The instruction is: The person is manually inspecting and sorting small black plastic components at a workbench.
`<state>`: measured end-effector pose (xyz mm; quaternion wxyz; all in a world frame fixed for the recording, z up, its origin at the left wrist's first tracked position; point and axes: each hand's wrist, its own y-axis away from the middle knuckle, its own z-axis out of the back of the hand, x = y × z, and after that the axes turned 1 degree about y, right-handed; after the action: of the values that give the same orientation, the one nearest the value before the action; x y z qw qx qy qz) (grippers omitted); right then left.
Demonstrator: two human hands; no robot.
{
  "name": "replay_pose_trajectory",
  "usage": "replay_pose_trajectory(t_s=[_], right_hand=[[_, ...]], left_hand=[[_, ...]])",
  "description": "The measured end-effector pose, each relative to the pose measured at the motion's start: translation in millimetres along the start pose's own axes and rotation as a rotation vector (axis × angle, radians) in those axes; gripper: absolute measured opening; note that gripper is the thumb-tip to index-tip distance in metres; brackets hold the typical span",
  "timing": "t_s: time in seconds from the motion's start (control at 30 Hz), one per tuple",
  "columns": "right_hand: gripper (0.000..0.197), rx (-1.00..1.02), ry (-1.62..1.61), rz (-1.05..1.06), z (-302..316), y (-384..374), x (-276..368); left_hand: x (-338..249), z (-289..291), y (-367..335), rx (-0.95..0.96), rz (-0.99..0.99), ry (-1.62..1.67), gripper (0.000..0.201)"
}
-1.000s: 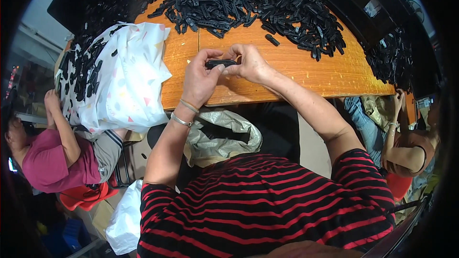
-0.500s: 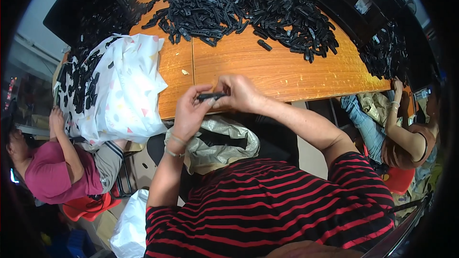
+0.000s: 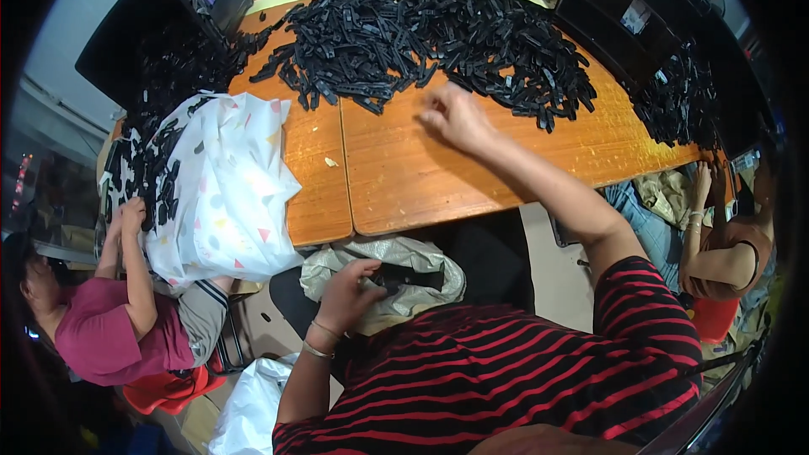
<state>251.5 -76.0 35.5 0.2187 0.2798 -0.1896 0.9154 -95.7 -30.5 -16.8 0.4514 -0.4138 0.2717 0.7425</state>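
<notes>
Over the mouth of a tan woven sack (image 3: 459,274) in my lap is my left hand (image 3: 345,297), its thumb and fingers apart and nothing seen between them. My right hand (image 3: 462,122) reaches out over the wooden table, just short of the right-hand pile of small black plastic parts (image 3: 506,42). Its fingertips are curled and smeared by motion, so I cannot tell whether they hold a part. A second heap of long black plastic parts (image 3: 345,55) lies to the left of that hand. Some dark contents (image 3: 413,276) show inside the sack.
A white patterned plastic bag (image 3: 232,194) lies along the table's left side, near a co-worker's hands (image 3: 126,215). Another co-worker's arm (image 3: 698,202) is at the right. Black bins (image 3: 636,13) lean at both far corners. A seam runs down the wooden tabletop (image 3: 388,177).
My hands have parted from a black part they held together. The left dropped back over the sack; the right moved out toward the pile. That part is no longer visible. The view tilted slightly.
</notes>
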Motion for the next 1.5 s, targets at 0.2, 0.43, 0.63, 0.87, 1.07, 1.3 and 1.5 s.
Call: replay_pose_trajectory(t_s=[0.2,0.43,0.63,0.87,1.07,1.3,1.5], right_hand=[[0.038,-0.315,0.085,0.042,-40,-80,-25],[0.043,-0.411,0.082,-0.021,-71,-116,-22],[0.047,-0.504,0.171,-0.008,-70,-147,-38],[0.063,-0.337,0.165,-0.081,-71,-160,-20],[0.057,-0.29,0.108,-0.05,-72,-144,-14],[0.054,-0.278,0.071,0.034,-71,-111,-5],[0.052,-0.247,0.062,0.073,-68,-75,4]], left_hand=[[-37,57,-105,-0.343,-0.034,0.049,0.025],[31,104,-284,-0.826,-0.082,-0.326,0.043],[47,133,-354,-0.743,0.239,-0.473,0.062],[42,129,-376,-0.565,0.014,-0.357,0.062],[34,116,-350,-0.536,-0.082,-0.37,0.057],[24,103,-308,-0.48,-0.169,-0.315,0.056],[20,92,-272,-0.466,-0.148,-0.394,0.057]])
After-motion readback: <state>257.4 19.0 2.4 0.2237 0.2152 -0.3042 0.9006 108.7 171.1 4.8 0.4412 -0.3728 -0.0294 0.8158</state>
